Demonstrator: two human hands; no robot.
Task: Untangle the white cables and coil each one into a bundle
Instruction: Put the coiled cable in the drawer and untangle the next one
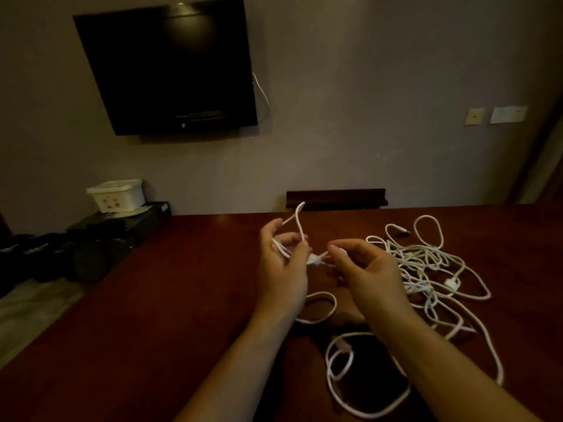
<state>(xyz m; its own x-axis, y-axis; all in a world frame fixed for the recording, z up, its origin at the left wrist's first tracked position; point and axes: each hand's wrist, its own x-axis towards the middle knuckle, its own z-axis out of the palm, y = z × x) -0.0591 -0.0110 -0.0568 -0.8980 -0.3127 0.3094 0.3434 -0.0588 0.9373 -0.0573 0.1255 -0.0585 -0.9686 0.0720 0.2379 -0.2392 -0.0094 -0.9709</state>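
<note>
Your left hand (285,263) and right hand (362,269) pinch one white cable (300,226) above the tabletop (182,300), barely started: the tangled pile (426,269) remains, nothing coiled.

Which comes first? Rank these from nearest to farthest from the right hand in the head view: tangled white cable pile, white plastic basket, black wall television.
1. Tangled white cable pile, beside the right hand, on its right.
2. White plastic basket, far left, by the wall.
3. Black wall television, upper left.
</note>
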